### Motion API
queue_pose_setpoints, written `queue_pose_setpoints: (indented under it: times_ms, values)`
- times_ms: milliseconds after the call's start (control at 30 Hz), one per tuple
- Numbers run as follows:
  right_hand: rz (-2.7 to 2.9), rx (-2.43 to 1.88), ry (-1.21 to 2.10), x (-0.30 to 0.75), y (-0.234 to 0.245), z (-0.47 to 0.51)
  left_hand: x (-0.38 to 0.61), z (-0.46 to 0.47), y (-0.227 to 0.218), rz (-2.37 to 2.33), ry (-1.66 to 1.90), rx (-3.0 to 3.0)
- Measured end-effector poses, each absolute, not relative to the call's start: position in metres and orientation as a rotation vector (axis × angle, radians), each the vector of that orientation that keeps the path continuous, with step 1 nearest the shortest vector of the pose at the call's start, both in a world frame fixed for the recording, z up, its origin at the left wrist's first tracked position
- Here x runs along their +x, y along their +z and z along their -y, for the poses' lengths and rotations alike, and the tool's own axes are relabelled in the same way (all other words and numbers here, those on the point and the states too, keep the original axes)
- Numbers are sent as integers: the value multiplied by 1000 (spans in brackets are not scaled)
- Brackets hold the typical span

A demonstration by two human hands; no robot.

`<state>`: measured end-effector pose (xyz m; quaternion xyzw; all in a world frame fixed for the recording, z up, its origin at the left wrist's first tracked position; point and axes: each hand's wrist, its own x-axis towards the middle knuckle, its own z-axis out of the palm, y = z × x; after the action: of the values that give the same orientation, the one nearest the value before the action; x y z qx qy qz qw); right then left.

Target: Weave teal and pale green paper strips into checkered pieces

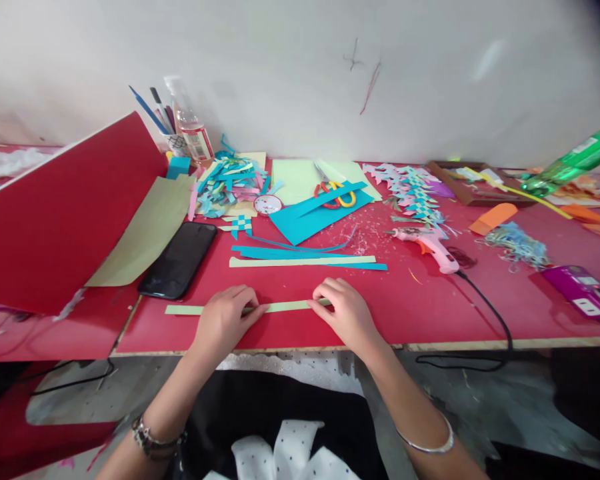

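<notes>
A pale green paper strip (287, 307) is held level just above the front of the red table. My left hand (227, 313) pinches it near its middle, and its free end sticks out to the left. At the right end, my right hand (343, 310) has the strip between thumb and fingers. Just beyond my hands lie blue paper strips (270, 253) with another pale green strip (300, 262) across them. A small woven blue and green piece (240, 225) rests farther back. Yellow-and-red scissors (335, 193) lie on a blue sheet (300, 223).
A black phone (177, 260) and a leaning red board (70, 213) stand left. Cut paper strips (230, 183) are heaped behind, near a clear bottle (193, 127). To the right are a pink glue gun (427, 245) with its cord, woven paper chains (413, 190) and a purple power strip (583, 290).
</notes>
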<state>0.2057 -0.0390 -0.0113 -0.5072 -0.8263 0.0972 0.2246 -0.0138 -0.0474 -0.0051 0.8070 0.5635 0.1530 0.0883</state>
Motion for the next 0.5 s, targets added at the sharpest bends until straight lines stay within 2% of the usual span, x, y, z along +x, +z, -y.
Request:
queue_pose_setpoints:
  times_ms: [133, 333, 500]
  values:
    - [2290, -1386, 273, 206, -11, 38, -8, 46, -3, -1633, 477, 2427]
    - [2418, -1250, 141, 202, -7, 49, 11, 49, -2, -1306, 489, 2535]
    - [2438, -1159, 233, 202, -7, 51, 11, 55, -5, -1377, 532, 2484]
